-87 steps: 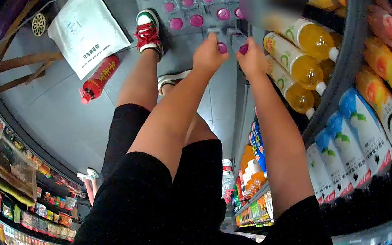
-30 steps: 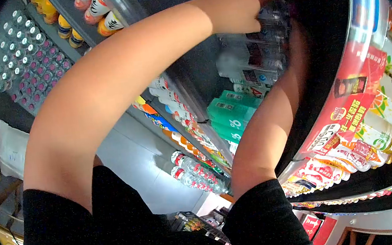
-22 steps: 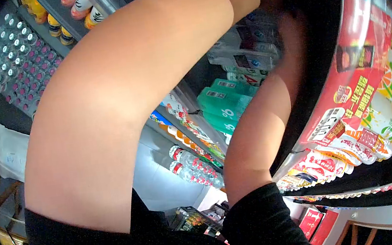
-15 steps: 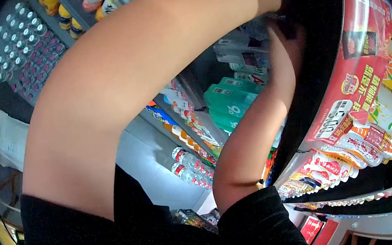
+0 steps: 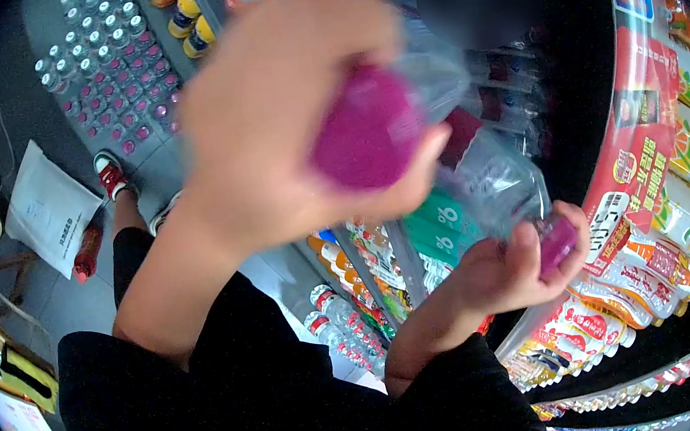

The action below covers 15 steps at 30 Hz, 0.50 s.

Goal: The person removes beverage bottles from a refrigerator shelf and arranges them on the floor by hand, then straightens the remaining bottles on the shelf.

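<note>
Blurred by motion and close to the camera, my left hand (image 5: 266, 130) is wrapped round a bottle with a large purple cap (image 5: 369, 131). Part of its clear plastic body shows beyond the fingers. Lower on the right, my right hand (image 5: 499, 274) grips a clear plastic bottle (image 5: 500, 183) by its purple cap (image 5: 557, 245) end. That bottle tilts, its body pointing up and left towards the dark shelf. My left hand hides part of the shelf behind it.
Rows of capped bottles (image 5: 117, 80) stand on the floor at upper left. Green packs (image 5: 441, 229) sit on a shelf. Juice bottles (image 5: 689, 208) line a shelf at right behind a red price strip (image 5: 639, 119). A white sack (image 5: 51, 208) lies near a shoe (image 5: 109, 175).
Both hands have come out of the dark shelf towards my body. Each now shows a purple-capped bottle in it. The view has shifted, showing more floor and a shoe.
</note>
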Motion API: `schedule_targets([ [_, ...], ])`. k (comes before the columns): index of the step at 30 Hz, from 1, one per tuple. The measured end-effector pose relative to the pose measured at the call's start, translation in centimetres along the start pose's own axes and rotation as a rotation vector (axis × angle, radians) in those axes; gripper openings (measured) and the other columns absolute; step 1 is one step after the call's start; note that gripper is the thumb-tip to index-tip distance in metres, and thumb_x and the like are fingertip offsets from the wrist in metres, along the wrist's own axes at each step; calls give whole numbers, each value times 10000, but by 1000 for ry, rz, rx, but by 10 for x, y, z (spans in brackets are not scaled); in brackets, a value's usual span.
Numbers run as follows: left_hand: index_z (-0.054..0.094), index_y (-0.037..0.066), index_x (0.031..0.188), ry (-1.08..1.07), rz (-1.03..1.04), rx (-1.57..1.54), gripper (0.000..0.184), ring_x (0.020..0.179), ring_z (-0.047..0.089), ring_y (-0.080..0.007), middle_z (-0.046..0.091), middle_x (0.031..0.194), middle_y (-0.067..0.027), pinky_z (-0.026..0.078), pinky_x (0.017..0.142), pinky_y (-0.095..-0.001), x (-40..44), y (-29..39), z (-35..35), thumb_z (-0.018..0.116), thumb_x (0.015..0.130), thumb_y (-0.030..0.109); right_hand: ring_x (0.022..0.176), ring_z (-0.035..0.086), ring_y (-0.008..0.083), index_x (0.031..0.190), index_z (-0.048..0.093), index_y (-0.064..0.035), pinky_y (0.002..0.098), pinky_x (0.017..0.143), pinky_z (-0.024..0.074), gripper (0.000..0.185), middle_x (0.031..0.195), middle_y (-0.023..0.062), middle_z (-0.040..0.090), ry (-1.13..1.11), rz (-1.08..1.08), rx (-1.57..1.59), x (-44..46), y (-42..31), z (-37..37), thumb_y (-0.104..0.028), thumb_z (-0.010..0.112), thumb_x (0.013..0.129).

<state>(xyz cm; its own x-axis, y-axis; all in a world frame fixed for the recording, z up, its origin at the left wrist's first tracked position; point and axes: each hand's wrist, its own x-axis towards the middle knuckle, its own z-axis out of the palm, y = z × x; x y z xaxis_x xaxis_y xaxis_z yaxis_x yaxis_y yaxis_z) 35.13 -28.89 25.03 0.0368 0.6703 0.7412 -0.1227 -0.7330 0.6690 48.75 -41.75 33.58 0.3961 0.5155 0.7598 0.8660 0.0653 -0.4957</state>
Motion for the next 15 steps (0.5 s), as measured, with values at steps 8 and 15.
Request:
schedule_targets([
  [8,461,6,899,-24,-524,464,451,742,512,-178,488,843,-85,438,690,-293,-100,19,-143,751,640,234,692,507,113,902,560,0,224,632,417,384,825,54,554,-660,402,256,-60,-9,61,-89,733,571],
  [15,477,34,922,-59,-1158,694,419,771,574,-307,556,847,-159,461,684,-371,-234,-44,-168,734,645,217,641,611,341,943,517,-99,400,569,483,408,734,151,611,-1179,307,-9,-212,53,149,-285,714,637],
])
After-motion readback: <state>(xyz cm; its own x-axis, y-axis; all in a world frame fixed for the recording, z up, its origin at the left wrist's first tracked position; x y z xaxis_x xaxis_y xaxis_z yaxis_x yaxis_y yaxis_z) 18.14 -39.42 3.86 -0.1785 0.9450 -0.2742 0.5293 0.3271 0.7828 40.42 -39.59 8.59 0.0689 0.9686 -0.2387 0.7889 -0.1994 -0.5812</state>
